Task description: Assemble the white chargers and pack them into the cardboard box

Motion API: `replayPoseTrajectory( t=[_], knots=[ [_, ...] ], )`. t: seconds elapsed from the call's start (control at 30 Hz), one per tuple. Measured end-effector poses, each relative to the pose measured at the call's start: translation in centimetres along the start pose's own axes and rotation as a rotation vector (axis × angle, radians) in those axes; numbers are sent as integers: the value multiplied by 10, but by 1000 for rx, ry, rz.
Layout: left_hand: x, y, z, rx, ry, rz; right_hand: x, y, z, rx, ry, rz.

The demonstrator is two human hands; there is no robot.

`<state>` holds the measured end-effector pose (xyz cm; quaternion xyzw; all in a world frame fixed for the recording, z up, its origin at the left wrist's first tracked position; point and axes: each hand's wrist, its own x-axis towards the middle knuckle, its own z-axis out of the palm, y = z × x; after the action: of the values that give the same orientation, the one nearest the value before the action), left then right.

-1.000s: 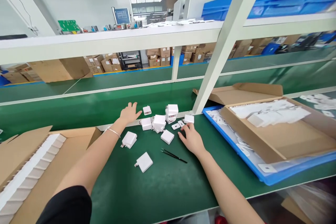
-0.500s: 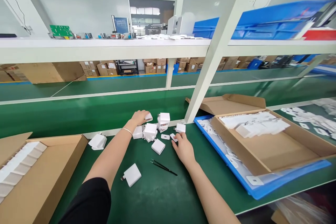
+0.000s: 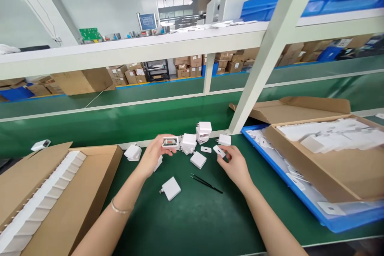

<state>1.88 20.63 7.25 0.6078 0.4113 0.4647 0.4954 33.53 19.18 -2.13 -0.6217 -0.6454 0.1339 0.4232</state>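
My left hand (image 3: 152, 158) is closed around a white power adapter (image 3: 171, 143), its open end facing me with circuit parts showing inside. Between thumb and fingers of my right hand (image 3: 236, 165) is a small white slotted cover plate (image 3: 219, 151), tilted above the green table. A second cover plate (image 3: 205, 149) lies flat between the hands. Several white adapters (image 3: 189, 143) are clustered behind it, some in a stack (image 3: 204, 130). Single adapters rest near my right hand (image 3: 224, 140), in the middle (image 3: 198, 160) and closer to me (image 3: 171, 189). Black tweezers (image 3: 207, 183) lie in front.
On the left stands an open cardboard box (image 3: 99, 184) with a row of white adapters. At right, another open carton (image 3: 312, 168) sits on a blue tray (image 3: 333, 224) holding loose cover plates. A slanted white post (image 3: 258, 72) rises behind the table.
My left hand has drawn an adapter back from the cluster and turned its open end towards me. My right hand has lifted a cover plate off the table. The view has shifted.
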Motion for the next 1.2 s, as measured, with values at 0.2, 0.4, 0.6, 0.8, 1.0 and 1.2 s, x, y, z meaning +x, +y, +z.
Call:
replayPoseTrajectory(
  t=[0.2, 0.4, 0.6, 0.8, 1.0, 1.2],
  knots=[
    [-80, 8, 17, -194, 44, 55, -14, -64, -11, 425, 25, -185],
    [-101, -1, 19, 4, 132, 36, -42, -152, -16, 471, -254, -390],
    [-105, -5, 17, 155, 84, 107, -50, -187, 1, 414, -458, -439],
    [-118, -2, 16, 178, 92, 156, -53, -190, 7, 376, -494, -481],
    [-131, -8, 17, 124, 182, 185, -69, -187, 18, 520, -611, -114],
    [-144, -19, 29, -23, 141, 100, -96, -180, 48, 773, -623, 113]
  ],
)
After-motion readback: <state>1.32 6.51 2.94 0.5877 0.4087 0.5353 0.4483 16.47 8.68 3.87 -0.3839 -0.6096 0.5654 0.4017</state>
